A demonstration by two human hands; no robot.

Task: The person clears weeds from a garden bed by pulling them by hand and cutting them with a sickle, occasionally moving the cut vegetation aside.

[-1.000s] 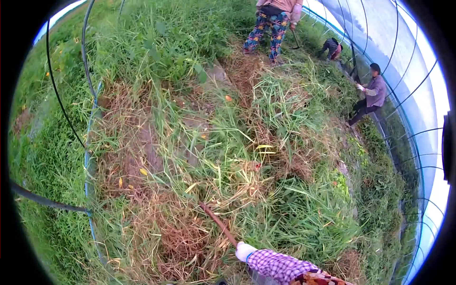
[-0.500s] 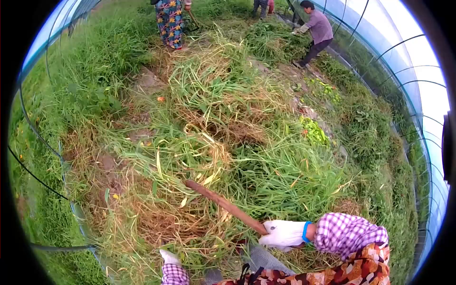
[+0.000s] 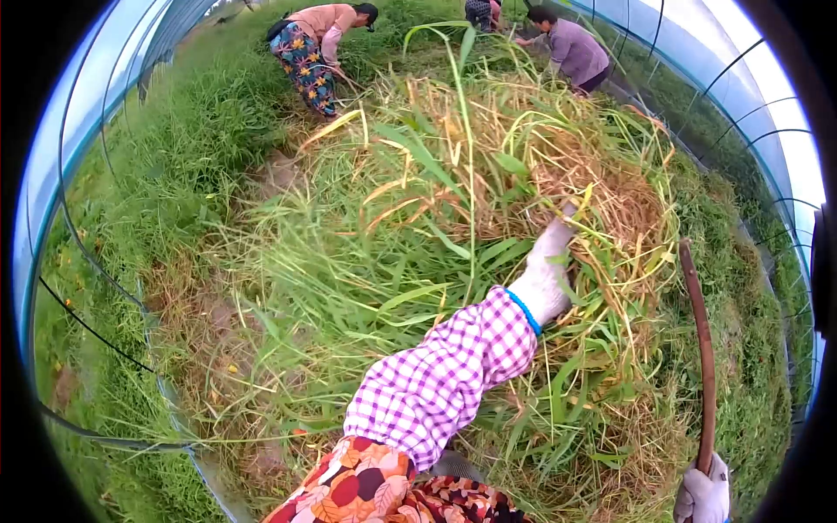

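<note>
My left hand (image 3: pixel 547 266), in a white glove with a blue cuff, reaches forward and is closed on a large bundle of cut grass (image 3: pixel 610 187). Green blades and dry brown stalks cover part of its fingers. The bundle looks raised, with long blades spreading to both sides. Low at the right, my right hand (image 3: pixel 704 492), also gloved, is closed around the lower part of a brown wooden handle (image 3: pixel 704 349). That handle stands nearly upright; any tool head is out of sight.
A person in patterned trousers (image 3: pixel 305 65) bends at the upper left. Another in a purple shirt (image 3: pixel 577 50) crouches at the upper right, with a third partly visible behind. Plastic greenhouse walls with hoops (image 3: pixel 750 52) curve along both sides. Tall green weeds (image 3: pixel 200 131) grow at the left.
My left hand has come forward from the bottom edge into the grass, and the bundle is higher. My right hand has moved right with the handle, now upright. The two nearer people are bending lower.
</note>
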